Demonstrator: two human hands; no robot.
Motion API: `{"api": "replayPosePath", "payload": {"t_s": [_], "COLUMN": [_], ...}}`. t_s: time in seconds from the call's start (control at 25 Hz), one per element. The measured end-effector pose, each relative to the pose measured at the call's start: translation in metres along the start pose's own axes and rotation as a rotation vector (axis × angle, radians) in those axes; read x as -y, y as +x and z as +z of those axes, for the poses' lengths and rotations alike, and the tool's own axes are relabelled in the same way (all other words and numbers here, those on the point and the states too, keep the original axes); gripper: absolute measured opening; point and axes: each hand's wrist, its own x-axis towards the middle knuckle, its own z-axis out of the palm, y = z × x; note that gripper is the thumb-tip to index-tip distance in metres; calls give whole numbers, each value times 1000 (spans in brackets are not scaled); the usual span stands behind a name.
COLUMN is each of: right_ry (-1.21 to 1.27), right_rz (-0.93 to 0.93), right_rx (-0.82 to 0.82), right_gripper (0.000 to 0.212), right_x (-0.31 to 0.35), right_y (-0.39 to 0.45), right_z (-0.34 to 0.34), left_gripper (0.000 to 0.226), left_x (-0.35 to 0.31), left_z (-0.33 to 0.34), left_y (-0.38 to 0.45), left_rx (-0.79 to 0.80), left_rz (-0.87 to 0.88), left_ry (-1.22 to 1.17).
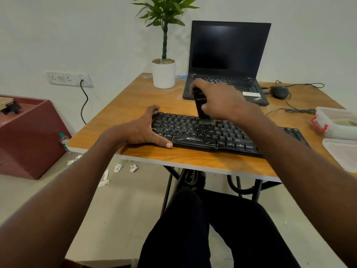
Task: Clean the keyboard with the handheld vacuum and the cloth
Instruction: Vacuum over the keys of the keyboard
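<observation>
A black keyboard (208,135) lies near the front edge of the wooden table (135,97). My left hand (146,128) grips its left end, fingers over the far edge and thumb along the near edge. My right hand (218,100) is closed around a black handheld vacuum (201,105), held upright. The vacuum's nozzle touches the keys in the keyboard's upper middle rows. My right forearm hides part of the keyboard's right side. No cloth is visible.
Behind the keyboard stands an open black laptop (228,60) with a dark screen. A potted plant (163,74) sits left of it, a wired mouse (279,91) to its right. Plastic containers (338,122) occupy the table's right edge. Paper scraps (118,168) lie on the floor.
</observation>
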Motion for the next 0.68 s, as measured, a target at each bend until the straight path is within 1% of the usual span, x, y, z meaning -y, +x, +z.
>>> {"api": "replayPosePath", "payload": {"t_s": [0.08, 0.12, 0.16, 0.28, 0.32, 0.36, 0.4, 0.48, 0.6, 0.68], "right_ry": [250, 290, 262, 9, -47, -34, 32, 102, -2, -62], "right_rz": [-135, -172, -180, -56, -40, -62, -110, -191, -225, -238], "right_rx": [22, 25, 13, -1, -15, -37, -48, -8, 96, 59], "right_gripper": [53, 53, 53, 55, 56, 57, 57, 54, 50, 50], "right_x": [13, 16, 15, 2, 0, 1, 4, 11, 16, 21], "right_y": [0, -1, 0, 3, 2, 2, 2, 1, 10, 13], "right_z": [13, 20, 24, 15, 11, 11, 13, 17, 10, 7], "left_gripper": [156, 157, 158, 158, 156, 155, 154, 154, 155, 156], "left_x": [1, 1, 1, 1, 2, 2, 2, 1, -1, -2], "left_z": [1, 1, 0, 0, 0, -1, -1, 1, 0, 0], "left_y": [0, 1, 2, 1, 1, 1, 1, 1, 0, -1], "left_rx": [0, -3, -4, -4, -3, -1, 2, -1, -15, -15], "left_rz": [3, 1, -1, 6, 5, 2, -1, -5, -10, -8], "left_ry": [8, 14, 15, 9, 13, 14, 13, 22, 30, 30]}}
